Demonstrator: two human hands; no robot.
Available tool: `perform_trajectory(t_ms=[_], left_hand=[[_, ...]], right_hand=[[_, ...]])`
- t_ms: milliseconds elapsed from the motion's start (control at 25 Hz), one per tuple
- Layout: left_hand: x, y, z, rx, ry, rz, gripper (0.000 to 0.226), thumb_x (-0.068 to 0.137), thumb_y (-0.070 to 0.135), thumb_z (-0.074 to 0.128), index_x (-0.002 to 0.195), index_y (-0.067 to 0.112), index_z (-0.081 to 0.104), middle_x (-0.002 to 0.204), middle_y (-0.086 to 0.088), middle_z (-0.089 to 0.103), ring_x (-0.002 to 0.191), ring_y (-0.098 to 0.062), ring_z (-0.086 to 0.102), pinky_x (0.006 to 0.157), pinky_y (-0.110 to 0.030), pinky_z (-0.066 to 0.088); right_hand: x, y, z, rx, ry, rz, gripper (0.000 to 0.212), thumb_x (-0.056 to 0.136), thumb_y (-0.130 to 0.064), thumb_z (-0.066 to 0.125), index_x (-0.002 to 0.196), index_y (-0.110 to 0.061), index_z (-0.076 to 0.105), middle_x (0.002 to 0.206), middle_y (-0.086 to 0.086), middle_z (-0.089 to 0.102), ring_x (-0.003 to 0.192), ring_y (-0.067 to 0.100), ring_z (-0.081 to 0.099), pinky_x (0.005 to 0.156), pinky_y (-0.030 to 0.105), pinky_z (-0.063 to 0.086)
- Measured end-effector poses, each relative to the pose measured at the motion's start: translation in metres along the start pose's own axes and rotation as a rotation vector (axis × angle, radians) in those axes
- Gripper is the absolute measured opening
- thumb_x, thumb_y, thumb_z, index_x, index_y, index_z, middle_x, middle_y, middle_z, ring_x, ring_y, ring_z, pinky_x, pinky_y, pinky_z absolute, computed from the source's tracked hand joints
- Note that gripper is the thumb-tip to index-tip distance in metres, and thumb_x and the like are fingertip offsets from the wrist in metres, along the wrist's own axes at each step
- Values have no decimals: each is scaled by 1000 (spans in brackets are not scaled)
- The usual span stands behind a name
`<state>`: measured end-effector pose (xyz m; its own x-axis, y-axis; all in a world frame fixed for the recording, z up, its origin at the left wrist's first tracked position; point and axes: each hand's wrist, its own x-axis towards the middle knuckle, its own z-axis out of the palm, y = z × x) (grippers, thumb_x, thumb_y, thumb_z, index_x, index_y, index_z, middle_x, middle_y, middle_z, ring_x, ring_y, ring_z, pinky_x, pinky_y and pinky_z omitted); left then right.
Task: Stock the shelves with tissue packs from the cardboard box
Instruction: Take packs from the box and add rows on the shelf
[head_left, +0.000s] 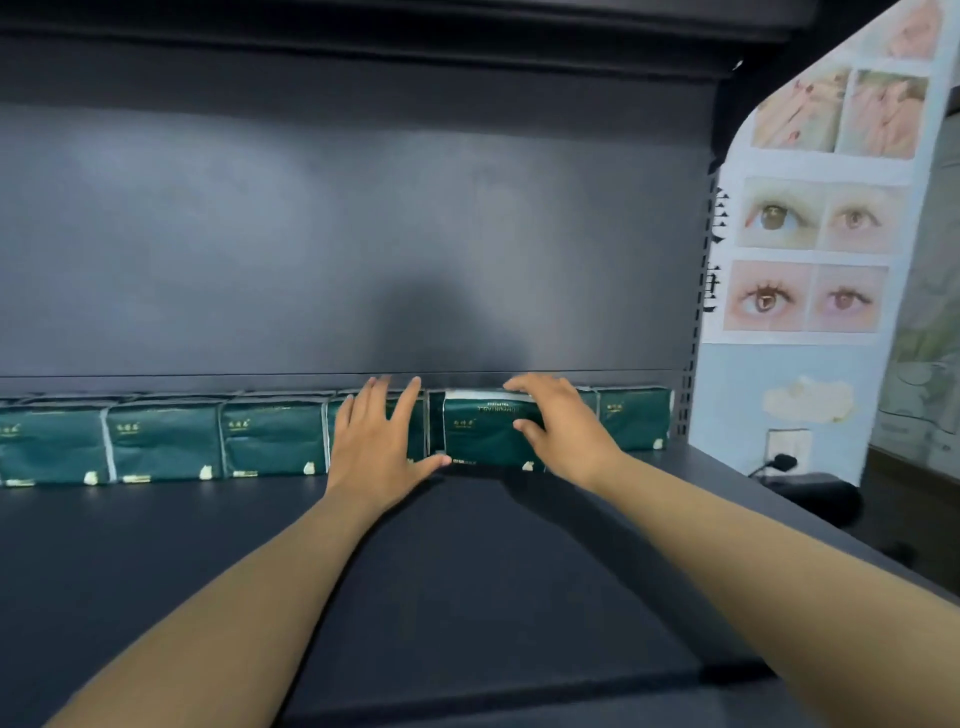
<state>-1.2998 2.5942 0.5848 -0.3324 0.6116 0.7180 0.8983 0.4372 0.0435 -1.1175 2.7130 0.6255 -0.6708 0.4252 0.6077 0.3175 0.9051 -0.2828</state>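
The right hand (563, 431) pinches a green tissue pack (485, 439) in its grip; the left hand (376, 436) lies spread flat.

One head-worn view — looking forward and slightly down, close into the dark shelf (467, 545).

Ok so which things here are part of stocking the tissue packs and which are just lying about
Part of the job:
- dark green plastic-wrapped tissue packs in a row at the back of the shelf
- the pack the right hand grips
- left hand, flat on a neighbouring pack
- dark grey metal shelf

Just lying about:
- wall poster of eye photos
- white wall socket with black plug
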Motion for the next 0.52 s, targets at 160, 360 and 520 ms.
perform_trajectory(t_ms=[160,360,520], left_hand=[[23,-22,45,105,12,11,99,70,81,41,144,16,38,137,-19,46,133,-34,35,112,-49,14],[31,-29,62,108,107,41,98,67,82,36,135,12,48,111,-13,58,109,-33,53,107,-46,16],[28,-28,55,121,102,60,99,69,82,35,137,12,45,113,-14,57,112,-33,52,108,-48,14]], right_hand=[[39,28,57,-9,-34,-69,39,93,-18,53,131,-18,45,132,0,47,126,17,32,106,31,30],[43,37,83,-157,40,-148,50,92,-32,53,139,-22,37,143,-2,36,135,18,21,105,40,28],[39,33,82,-281,15,-119,57,94,-40,46,145,-26,25,152,0,22,141,21,8,109,41,18]])
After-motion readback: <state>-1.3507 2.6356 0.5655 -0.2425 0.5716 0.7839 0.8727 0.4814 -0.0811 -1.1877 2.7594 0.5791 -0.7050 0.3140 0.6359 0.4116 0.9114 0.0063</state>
